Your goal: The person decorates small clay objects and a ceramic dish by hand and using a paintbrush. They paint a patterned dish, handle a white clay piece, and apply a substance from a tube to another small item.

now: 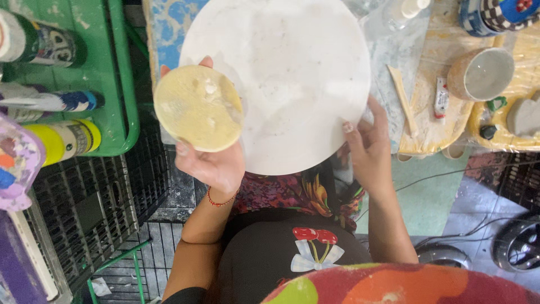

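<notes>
1. Holding a flat, pale yellow disc (198, 108) up over the table edge, the left hand (211, 160) grips it from below, thumb on the near rim and fingertips showing past the far rim.
2. Just right of the disc lies a large round white board (292, 67), its surface smudged and dusty.
3. The right hand (368, 143) rests at the board's near right edge, fingers curled loosely against it; it holds nothing else.
4. Under the board the table is covered with clear plastic sheet (388, 50) over a blue patterned cloth (166, 25).
5. To the right, a wooden stick (404, 98), a small tube (441, 98) and a grey-lined cup (484, 73) sit on a yellowish tray (433, 135).
6. On the left, a green tray (107, 73) carries paint bottles (62, 138), above black plastic crates (90, 202).
</notes>
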